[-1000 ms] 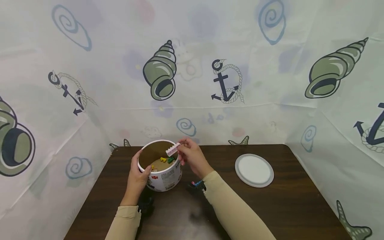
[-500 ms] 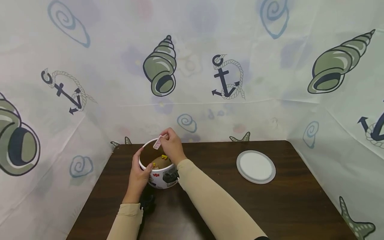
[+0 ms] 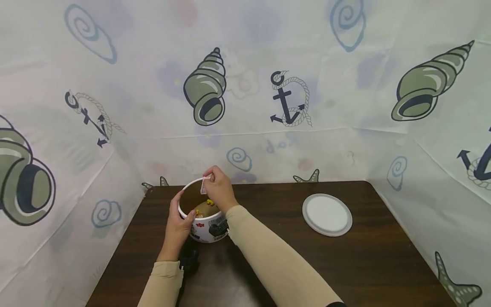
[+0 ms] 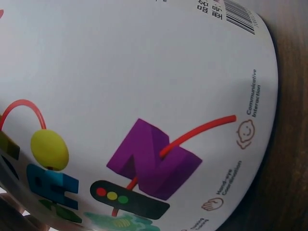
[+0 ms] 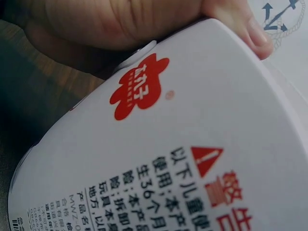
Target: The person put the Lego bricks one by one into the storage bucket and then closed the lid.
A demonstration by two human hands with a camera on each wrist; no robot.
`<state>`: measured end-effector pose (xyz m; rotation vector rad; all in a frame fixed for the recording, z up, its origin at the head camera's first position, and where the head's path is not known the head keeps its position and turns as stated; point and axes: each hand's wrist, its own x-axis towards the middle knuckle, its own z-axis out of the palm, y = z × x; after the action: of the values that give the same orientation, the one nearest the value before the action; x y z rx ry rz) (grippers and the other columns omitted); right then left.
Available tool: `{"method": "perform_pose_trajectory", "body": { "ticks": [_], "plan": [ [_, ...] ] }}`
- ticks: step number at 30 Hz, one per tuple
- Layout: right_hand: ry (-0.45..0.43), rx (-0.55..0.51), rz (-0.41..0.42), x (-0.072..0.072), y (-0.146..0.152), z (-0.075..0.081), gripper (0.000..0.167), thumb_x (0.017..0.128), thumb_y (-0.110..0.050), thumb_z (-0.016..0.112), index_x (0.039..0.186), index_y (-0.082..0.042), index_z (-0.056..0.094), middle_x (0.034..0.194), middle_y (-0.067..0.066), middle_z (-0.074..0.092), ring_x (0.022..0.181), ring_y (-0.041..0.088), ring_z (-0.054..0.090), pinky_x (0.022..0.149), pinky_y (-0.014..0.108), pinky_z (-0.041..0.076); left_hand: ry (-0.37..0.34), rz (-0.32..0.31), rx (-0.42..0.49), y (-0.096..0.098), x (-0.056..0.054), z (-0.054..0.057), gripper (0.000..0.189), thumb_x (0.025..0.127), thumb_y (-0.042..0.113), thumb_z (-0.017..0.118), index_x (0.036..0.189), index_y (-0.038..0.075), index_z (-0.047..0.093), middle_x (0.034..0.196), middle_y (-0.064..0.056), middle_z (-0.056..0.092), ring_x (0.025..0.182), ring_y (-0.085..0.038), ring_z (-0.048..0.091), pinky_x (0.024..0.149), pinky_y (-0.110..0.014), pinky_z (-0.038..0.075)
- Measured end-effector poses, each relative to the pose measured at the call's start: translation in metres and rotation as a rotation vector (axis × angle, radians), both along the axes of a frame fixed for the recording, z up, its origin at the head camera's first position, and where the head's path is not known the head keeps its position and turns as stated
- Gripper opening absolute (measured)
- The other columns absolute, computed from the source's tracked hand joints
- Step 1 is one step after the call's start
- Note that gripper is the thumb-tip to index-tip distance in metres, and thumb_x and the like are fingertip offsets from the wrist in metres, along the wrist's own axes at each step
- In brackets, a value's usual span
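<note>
A round white tub (image 3: pixel 209 232) with printed sides stands on the table, tilted slightly towards me. My left hand (image 3: pixel 178 224) grips its left side, thumb over the rim and fingers round the outer wall. In the right wrist view that left hand (image 5: pixel 115 24) lies along the tub's printed wall (image 5: pixel 159 144), beside a red logo. My right hand (image 3: pixel 220 187) pinches a thin pale pink toothed strip (image 3: pixel 203 187) over the tub's opening. Small yellow pieces (image 3: pixel 209 202) lie on the tub's brown inside bottom. The left wrist view is filled by the tub wall (image 4: pixel 144 72) with coloured letter pictures.
A round white lid (image 3: pixel 327 214) lies flat on the dark wooden table (image 3: pixel 284 251), to the right of the tub. Behind and at both sides hangs a pale cloth (image 3: pixel 245 102) printed with shells and anchors. The right sleeve (image 3: pixel 276 256) crosses the table's middle.
My right hand has moved left from the tub's right rim to over its far part, carrying the pink strip, which now hangs more upright. The left hand keeps its grip on the tub.
</note>
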<state>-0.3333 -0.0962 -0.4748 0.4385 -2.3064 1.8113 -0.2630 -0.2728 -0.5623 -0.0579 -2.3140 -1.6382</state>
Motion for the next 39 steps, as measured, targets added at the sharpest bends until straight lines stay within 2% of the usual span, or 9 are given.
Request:
{"method": "perform_pose_trajectory", "body": {
  "ticks": [8, 13, 18, 23, 27, 30, 32, 35, 39],
  "plan": [
    [-0.037, -0.076, 0.056, -0.001, 0.001, 0.002, 0.019, 0.099, -0.010, 0.056, 0.115, -0.015, 0.066, 0.066, -0.006, 0.042, 0.051, 0.012, 0.042, 0.050, 0.028, 0.038, 0.035, -0.005, 0.021, 0.001, -0.003, -0.004, 0.086, 0.097, 0.028, 0.075, 0.171, 0.025, 0.031, 0.166, -0.017, 0.041, 0.141, -0.042, 0.051, 0.096, -0.008, 0.041],
    [-0.017, 0.011, 0.029, 0.001, 0.003, 0.005, 0.019, 0.100, -0.016, 0.057, 0.114, -0.012, 0.069, 0.067, -0.007, 0.041, 0.054, 0.012, 0.041, 0.056, 0.028, 0.039, 0.031, 0.005, 0.019, 0.004, 0.000, 0.000, 0.086, 0.097, 0.028, 0.075, 0.171, 0.024, 0.030, 0.165, -0.018, 0.041, 0.139, -0.044, 0.051, 0.096, -0.010, 0.043],
    [0.013, 0.065, 0.026, 0.004, 0.006, 0.006, 0.015, 0.100, -0.018, 0.058, 0.107, -0.013, 0.071, 0.066, -0.006, 0.041, 0.055, 0.012, 0.042, 0.056, 0.028, 0.039, 0.025, 0.020, 0.022, 0.008, 0.004, 0.003, 0.086, 0.097, 0.029, 0.075, 0.170, 0.025, 0.030, 0.164, -0.018, 0.041, 0.139, -0.045, 0.050, 0.096, -0.010, 0.042],
    [0.120, 0.135, 0.035, 0.012, 0.009, 0.006, 0.011, 0.099, -0.017, 0.058, 0.101, -0.018, 0.068, 0.066, -0.005, 0.047, 0.055, 0.011, 0.043, 0.054, 0.027, 0.038, 0.010, 0.026, 0.021, 0.012, 0.011, 0.007, 0.087, 0.097, 0.028, 0.075, 0.171, 0.024, 0.030, 0.165, -0.020, 0.040, 0.138, -0.044, 0.050, 0.097, -0.010, 0.042],
    [0.284, 0.283, 0.061, 0.024, 0.011, 0.001, 0.009, 0.101, -0.017, 0.059, 0.100, -0.020, 0.067, 0.071, -0.008, 0.057, 0.057, 0.009, 0.046, 0.056, 0.024, 0.039, 0.012, 0.043, 0.006, 0.012, 0.016, 0.008, 0.086, 0.098, 0.028, 0.074, 0.171, 0.025, 0.030, 0.165, -0.020, 0.041, 0.136, -0.042, 0.052, 0.097, -0.012, 0.044],
    [0.443, 0.488, 0.055, 0.033, 0.012, -0.003, 0.008, 0.100, -0.020, 0.060, 0.098, -0.023, 0.068, 0.079, -0.010, 0.062, 0.068, 0.007, 0.052, 0.071, 0.025, 0.046, 0.011, 0.050, 0.000, 0.011, 0.017, 0.007, 0.086, 0.098, 0.028, 0.074, 0.171, 0.026, 0.029, 0.164, -0.020, 0.041, 0.134, -0.041, 0.053, 0.095, -0.012, 0.045],
    [0.510, 0.611, 0.033, 0.039, 0.014, -0.006, 0.008, 0.101, -0.022, 0.061, 0.100, -0.024, 0.069, 0.086, -0.011, 0.064, 0.079, 0.007, 0.057, 0.085, 0.029, 0.049, 0.001, 0.051, -0.004, 0.010, 0.018, 0.006, 0.087, 0.098, 0.027, 0.073, 0.172, 0.026, 0.028, 0.165, -0.019, 0.041, 0.135, -0.041, 0.054, 0.093, -0.011, 0.045],
    [0.529, 0.751, -0.033, 0.049, 0.018, -0.012, 0.012, 0.103, -0.029, 0.059, 0.105, -0.027, 0.070, 0.096, -0.012, 0.067, 0.098, 0.011, 0.064, 0.104, 0.039, 0.048, -0.014, 0.048, 0.005, 0.013, 0.020, 0.006, 0.089, 0.097, 0.026, 0.073, 0.172, 0.024, 0.027, 0.166, -0.019, 0.039, 0.136, -0.041, 0.054, 0.092, -0.010, 0.043],
    [0.523, 0.817, -0.071, 0.059, 0.027, -0.021, 0.017, 0.107, -0.036, 0.055, 0.110, -0.028, 0.070, 0.107, -0.011, 0.067, 0.117, 0.015, 0.064, 0.121, 0.048, 0.041, -0.004, 0.041, 0.013, 0.016, 0.020, 0.007, 0.088, 0.097, 0.026, 0.073, 0.172, 0.023, 0.028, 0.167, -0.018, 0.039, 0.135, -0.040, 0.055, 0.093, -0.010, 0.044]
  ]
}}
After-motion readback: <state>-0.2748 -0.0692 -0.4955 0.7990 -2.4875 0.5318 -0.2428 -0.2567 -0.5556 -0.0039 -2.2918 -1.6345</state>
